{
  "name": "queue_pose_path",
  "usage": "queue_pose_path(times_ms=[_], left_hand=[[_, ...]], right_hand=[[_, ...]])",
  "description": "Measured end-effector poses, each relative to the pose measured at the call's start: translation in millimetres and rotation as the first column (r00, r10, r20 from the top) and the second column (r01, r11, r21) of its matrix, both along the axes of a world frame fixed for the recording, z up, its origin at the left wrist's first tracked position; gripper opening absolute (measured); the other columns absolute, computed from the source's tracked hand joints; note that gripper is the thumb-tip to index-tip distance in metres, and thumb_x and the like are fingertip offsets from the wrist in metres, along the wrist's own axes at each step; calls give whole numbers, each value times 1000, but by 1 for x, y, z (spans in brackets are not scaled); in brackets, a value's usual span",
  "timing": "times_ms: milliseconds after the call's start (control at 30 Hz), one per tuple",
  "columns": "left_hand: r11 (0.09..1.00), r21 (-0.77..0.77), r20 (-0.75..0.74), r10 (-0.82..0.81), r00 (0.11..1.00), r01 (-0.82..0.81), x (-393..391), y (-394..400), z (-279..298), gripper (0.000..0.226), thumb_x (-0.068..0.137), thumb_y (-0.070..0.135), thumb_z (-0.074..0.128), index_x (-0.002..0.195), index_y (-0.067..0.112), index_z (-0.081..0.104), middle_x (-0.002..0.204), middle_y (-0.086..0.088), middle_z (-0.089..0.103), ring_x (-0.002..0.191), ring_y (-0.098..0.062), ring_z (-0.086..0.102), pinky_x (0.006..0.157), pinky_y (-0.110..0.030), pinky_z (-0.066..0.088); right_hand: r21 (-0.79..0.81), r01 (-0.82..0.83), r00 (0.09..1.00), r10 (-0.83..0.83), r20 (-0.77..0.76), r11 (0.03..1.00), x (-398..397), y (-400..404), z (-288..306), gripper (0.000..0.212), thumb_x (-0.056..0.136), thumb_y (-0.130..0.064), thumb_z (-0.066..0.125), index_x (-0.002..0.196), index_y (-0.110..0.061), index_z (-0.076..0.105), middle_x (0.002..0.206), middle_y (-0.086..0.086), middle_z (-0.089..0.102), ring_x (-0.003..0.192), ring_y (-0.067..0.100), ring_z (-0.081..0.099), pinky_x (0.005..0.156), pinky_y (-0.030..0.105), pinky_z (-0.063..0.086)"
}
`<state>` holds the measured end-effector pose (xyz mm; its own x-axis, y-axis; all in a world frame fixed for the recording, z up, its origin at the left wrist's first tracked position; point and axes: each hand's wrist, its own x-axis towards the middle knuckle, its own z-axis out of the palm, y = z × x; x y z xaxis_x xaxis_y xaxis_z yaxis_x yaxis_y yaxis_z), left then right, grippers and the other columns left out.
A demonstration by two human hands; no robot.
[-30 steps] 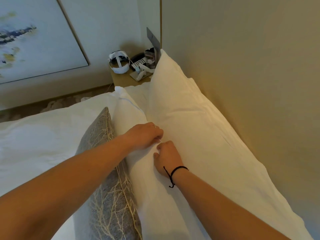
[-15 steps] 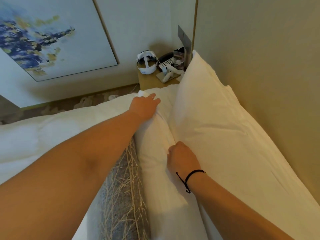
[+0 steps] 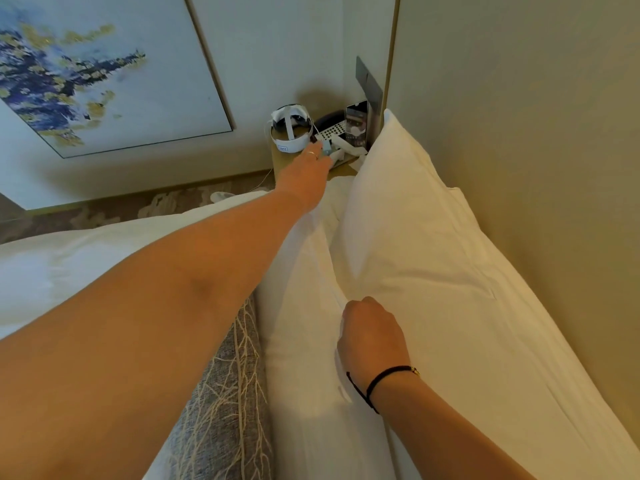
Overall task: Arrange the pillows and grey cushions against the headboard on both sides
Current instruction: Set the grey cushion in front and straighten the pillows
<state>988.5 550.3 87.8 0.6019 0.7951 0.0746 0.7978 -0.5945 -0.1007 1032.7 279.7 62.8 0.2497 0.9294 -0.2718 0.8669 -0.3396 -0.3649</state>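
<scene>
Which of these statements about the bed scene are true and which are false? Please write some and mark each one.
1. The back pillow leans against the headboard. True.
2. The right hand is stretched toward the bedside table. False: it rests closed on the front pillow; the left hand reaches far toward the bedside table.
3. The grey cushion lies between the two white pillows. False: it stands in front of the front pillow.
4. A black cord bracelet is on the right wrist. True.
5. A white headset sits on the bedside table. True.
</scene>
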Motion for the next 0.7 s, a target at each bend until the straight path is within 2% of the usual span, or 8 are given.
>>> queue_pose_path(times_ms=[100,200,300,367,433,533,633,700], left_hand=[[997,-55,-24,-53,998,52,0,-12,-6,56,93,8,58,143,23,41,153,-7,34,140,-29,34,103,-44,43],[962,-259,-88,-115,989,89,-14,-27,-13,45,93,12,57,133,32,53,141,1,50,124,-22,49,99,-35,44],[901,-413,-244,-249,937,131,-29,-50,-14,37,91,26,56,125,42,57,128,3,53,113,-23,47,98,-35,42],[858,-471,-364,-400,841,204,-34,-66,-12,38,88,34,54,124,44,57,120,7,54,112,-20,41,97,-36,36],[810,-558,-402,-452,796,179,-35,-81,-10,37,85,33,51,120,44,60,117,10,54,110,-19,40,98,-37,37],[745,-656,-330,-429,841,123,-34,-90,-3,31,86,23,57,112,37,67,112,8,54,107,-20,50,96,-38,47],[764,-622,-221,-379,899,170,-33,-90,-1,23,91,14,56,107,20,71,108,5,59,103,-21,56,96,-34,48],[797,-565,-132,-344,930,214,-32,-93,-8,20,93,14,55,104,18,71,106,6,59,102,-20,56,95,-30,45]], right_hand=[[-8,-12,1000,12,9,1000,-2,1,-4,30,89,4,46,70,-18,37,99,5,51,71,19,42,67,27,38],[-38,-12,998,10,-58,999,-7,-1,-7,19,88,4,48,81,-13,51,112,8,51,71,18,44,71,26,44],[-62,-20,991,11,-137,998,-14,-11,-13,16,89,1,48,99,-9,58,131,8,43,70,20,48,73,27,47],[-60,-16,986,5,-165,998,-20,-20,-17,16,97,-14,47,108,-9,58,141,6,38,85,22,58,79,27,48],[-60,-37,989,28,-148,998,-27,-32,-19,34,102,-37,40,117,-11,54,139,3,41,102,20,58,85,26,46],[-28,-52,992,49,-115,998,-38,-53,-17,50,98,-54,36,124,-13,46,126,3,46,105,19,54,87,28,45],[17,-86,996,86,-13,996,-46,-77,-21,63,96,-57,36,137,-10,36,128,5,46,112,20,49,96,27,43],[29,-70,995,68,72,997,-51,-93,-22,70,92,-57,48,138,-4,42,123,9,53,107,22,55,92,27,47]])
